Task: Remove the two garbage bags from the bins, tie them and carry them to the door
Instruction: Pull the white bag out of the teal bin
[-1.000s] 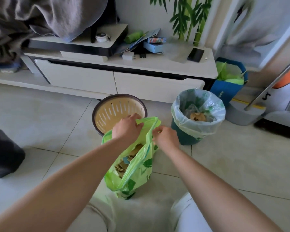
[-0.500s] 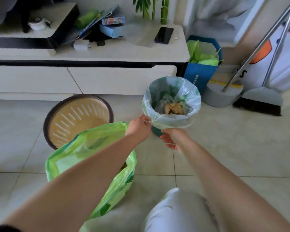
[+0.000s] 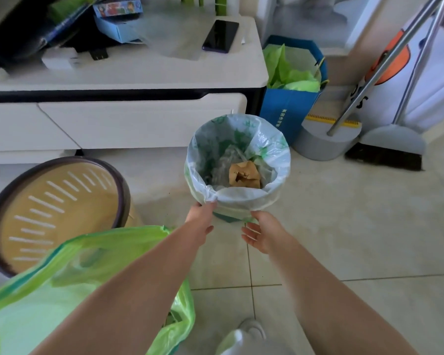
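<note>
My left hand (image 3: 199, 221) pinches the white bag (image 3: 237, 198) rim; my right hand (image 3: 263, 233) is open. I should peel the rim evenly off the bin.

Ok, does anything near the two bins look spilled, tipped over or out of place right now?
Nothing looks spilled. The one loose item is the bright green plastic garbage bag, out of its bin and slumped open, untied, on the tiled floor beside the empty tan slotted bin. The pale liner bag remains folded over its bin's rim.

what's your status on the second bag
Left hand pinching white liner rim; right hand open beside it. Liner in bin. Green bag on floor, untied.
</note>
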